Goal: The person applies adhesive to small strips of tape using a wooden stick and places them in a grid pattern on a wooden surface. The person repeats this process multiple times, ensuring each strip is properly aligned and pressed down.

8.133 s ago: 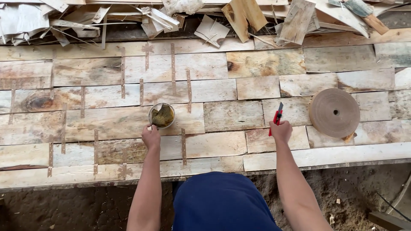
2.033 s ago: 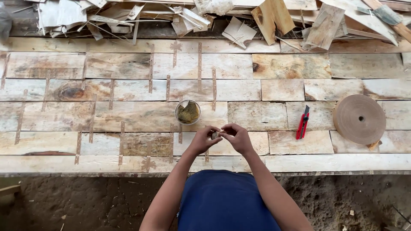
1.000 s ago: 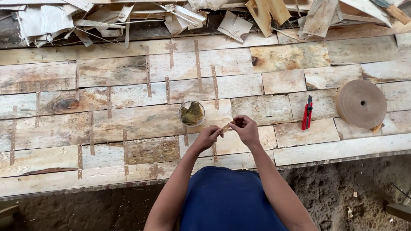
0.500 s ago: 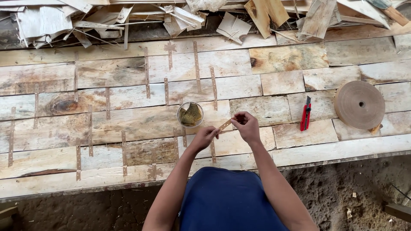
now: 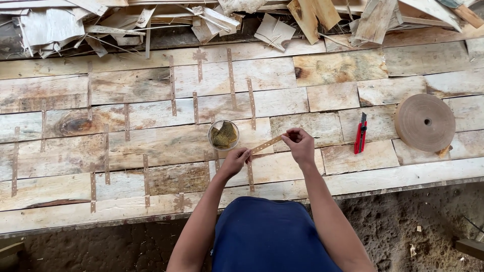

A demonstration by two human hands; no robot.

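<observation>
2 hands (image 5: 234, 161) (image 5: 298, 145), 1 tape strip (image 5: 265, 145), 1 round container (image 5: 224, 135), 1 red cutter (image 5: 360, 133), 1 tape roll (image 5: 424, 122).

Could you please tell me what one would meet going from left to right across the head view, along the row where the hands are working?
Small round container → left hand → paper tape strip → right hand → red utility knife → roll of brown tape.

Brown tape strip (image 5: 266, 145) stretched taut, slanted
</observation>
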